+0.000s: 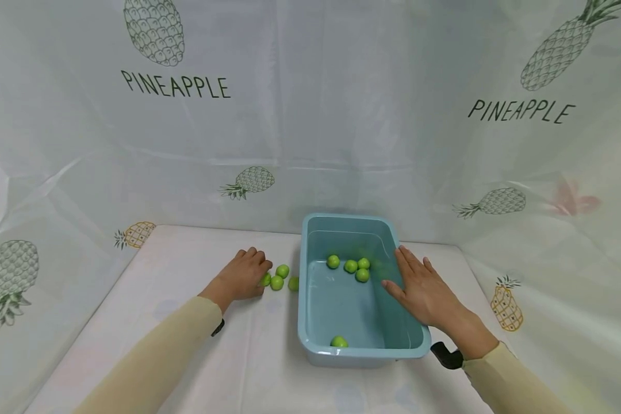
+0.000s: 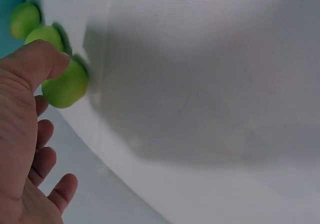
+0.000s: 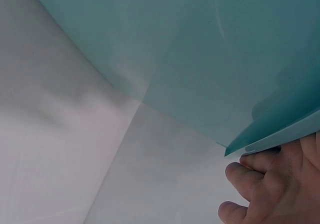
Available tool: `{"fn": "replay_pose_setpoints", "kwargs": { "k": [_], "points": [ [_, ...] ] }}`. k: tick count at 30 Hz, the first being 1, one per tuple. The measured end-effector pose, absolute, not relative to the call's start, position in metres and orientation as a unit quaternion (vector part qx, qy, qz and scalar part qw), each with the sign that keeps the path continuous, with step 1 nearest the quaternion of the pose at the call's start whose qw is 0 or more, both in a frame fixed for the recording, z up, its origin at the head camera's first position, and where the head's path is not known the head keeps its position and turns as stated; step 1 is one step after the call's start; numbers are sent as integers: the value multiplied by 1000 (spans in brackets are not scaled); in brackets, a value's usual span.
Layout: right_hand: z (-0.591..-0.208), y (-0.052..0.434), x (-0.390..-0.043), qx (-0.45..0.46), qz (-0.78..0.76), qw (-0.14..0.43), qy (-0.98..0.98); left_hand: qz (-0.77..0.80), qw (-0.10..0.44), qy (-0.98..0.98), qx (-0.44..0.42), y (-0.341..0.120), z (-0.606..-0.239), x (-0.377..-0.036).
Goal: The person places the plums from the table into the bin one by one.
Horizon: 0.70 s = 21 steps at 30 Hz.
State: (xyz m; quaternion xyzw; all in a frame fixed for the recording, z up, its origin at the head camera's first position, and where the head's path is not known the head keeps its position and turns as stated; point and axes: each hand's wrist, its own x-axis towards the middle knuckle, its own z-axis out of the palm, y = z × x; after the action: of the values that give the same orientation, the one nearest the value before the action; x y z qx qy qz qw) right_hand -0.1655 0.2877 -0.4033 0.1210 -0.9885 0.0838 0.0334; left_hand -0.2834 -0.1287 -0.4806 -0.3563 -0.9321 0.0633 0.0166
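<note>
Head view: left hand (image 1: 239, 277) pinches a ball (image 1: 267, 279) left of the tub (image 1: 349, 359), light squeeze best, right hand (image 1: 420, 292) resting straight-fingered on right rim (image 1: 394, 233).

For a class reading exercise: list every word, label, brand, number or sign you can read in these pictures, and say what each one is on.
"PINEAPPLE": backdrop, under the upper-left drawing.
"PINEAPPLE": backdrop, under the upper-right drawing.
No lettering can be made out on the tub or green balls.
</note>
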Motion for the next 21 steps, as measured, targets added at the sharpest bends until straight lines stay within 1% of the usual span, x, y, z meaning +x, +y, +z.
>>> {"fn": "replay_pose_setpoints", "kwargs": {
  "k": [15,21],
  "points": [
    [-402,287,-166,123,87,30,-988,65,9,-937,-343,-122,-490,-287],
    [-401,287,-165,120,86,28,-989,76,16,-939,-335,-124,-490,-289]
  ]
}}
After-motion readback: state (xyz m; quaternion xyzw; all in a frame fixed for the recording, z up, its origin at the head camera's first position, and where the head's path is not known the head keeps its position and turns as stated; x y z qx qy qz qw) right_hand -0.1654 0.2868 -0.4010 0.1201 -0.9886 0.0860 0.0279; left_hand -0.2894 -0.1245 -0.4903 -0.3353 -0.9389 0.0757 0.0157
